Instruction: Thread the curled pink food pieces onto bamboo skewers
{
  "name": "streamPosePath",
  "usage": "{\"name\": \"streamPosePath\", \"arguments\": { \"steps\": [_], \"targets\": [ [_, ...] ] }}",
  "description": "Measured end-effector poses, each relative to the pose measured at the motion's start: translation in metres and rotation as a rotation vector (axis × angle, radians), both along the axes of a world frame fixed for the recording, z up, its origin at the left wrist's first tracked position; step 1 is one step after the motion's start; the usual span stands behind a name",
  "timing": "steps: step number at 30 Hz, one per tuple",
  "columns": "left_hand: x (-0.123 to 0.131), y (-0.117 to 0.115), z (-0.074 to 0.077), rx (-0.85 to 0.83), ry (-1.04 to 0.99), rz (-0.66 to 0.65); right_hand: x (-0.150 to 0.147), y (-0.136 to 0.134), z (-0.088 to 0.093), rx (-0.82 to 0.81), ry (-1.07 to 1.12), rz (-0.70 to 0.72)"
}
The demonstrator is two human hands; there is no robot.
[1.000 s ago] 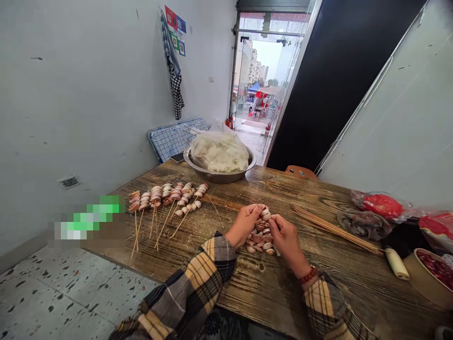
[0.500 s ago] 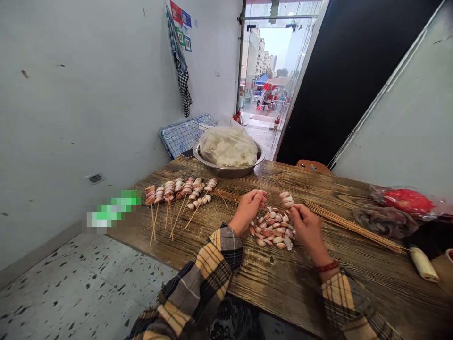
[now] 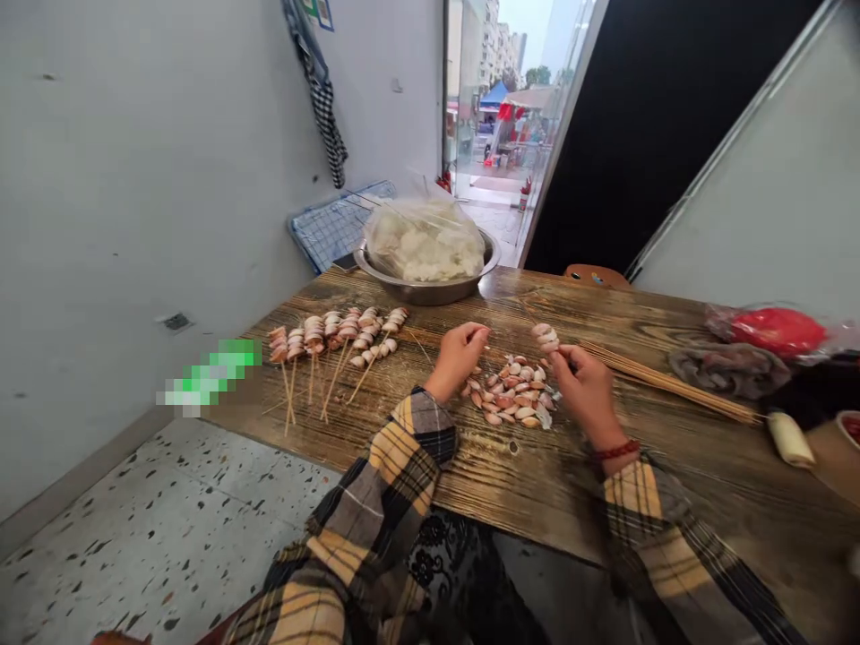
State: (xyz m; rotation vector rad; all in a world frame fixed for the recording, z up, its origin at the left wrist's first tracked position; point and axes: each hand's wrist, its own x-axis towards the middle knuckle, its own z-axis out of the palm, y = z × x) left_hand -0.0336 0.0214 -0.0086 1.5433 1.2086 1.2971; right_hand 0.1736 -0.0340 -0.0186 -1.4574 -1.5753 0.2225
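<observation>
My right hand (image 3: pixel 586 387) is closed on a bamboo skewer with a few pink and white pieces (image 3: pixel 546 338) threaded at its tip, held just above the wooden table (image 3: pixel 511 484). My left hand (image 3: pixel 459 355) is curled with fingertips pinched, what it holds is too small to make out. Between both hands lies a pile of loose pink and white pieces (image 3: pixel 514 400). Several loaded skewers (image 3: pixel 336 340) lie in a row to the left of my left hand.
A metal bowl (image 3: pixel 430 285) holding a plastic bag of white food (image 3: pixel 422 242) stands at the table's far edge. A bundle of bare bamboo skewers (image 3: pixel 672 383) lies right of my right hand. A red bag (image 3: pixel 776 330), a grey cloth (image 3: pixel 729 369) sit at the right.
My hands have drawn apart: the right hand lifted the skewer with its pieces off the pile, the left hand moved left. The camera has tilted down and shifted.
</observation>
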Motion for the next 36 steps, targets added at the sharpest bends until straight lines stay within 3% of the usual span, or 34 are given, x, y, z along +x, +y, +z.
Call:
{"name": "streamPosePath", "arguments": {
  "steps": [9, 23, 29, 36],
  "targets": [
    [0.001, -0.003, 0.002, 0.194, 0.43, -0.151, 0.0, 0.0, 0.007, 0.02, -0.014, 0.041],
    [0.009, -0.012, -0.004, 0.438, 0.804, -0.443, 0.001, 0.004, 0.005, 0.013, -0.035, 0.036],
    [0.005, -0.009, -0.005, 0.42, 0.905, -0.404, 0.0, 0.004, 0.003, 0.016, -0.036, 0.037],
    [0.014, -0.017, 0.001, 0.499, 0.884, -0.344, -0.002, 0.004, 0.004, 0.021, -0.018, 0.049]
  ]
}}
